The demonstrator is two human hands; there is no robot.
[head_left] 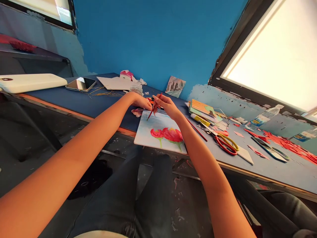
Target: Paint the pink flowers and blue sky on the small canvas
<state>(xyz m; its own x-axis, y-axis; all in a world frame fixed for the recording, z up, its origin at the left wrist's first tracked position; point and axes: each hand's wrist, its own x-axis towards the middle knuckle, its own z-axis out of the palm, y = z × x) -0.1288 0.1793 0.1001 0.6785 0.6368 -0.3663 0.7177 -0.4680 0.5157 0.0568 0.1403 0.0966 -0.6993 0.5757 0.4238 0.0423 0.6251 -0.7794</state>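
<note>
A thin red paintbrush (pixel 151 113) is pinched in my right hand (pixel 165 104), its tip over the upper left of a canvas (pixel 146 132). The canvas shows red flowers with green stems on a pale blue ground and juts past the table's front edge. My left hand (pixel 141 101) is at the canvas's top edge, close to my right hand, its fingers bent together; what they hold, if anything, is hidden. Beside it lies a stained crumpled tissue (pixel 137 112). Another red brush (pixel 196 130) rests to the right of the canvas.
On the blue table (pixel 109 108) are a phone (pixel 81 84), a glass jar (pixel 136 89) and a small painting (pixel 175 86). Rightward lie books (pixel 203 110), scissors (pixel 226 144), red scraps and a bottle (pixel 264 118). Another person's legs (pixel 269 211) show at lower right.
</note>
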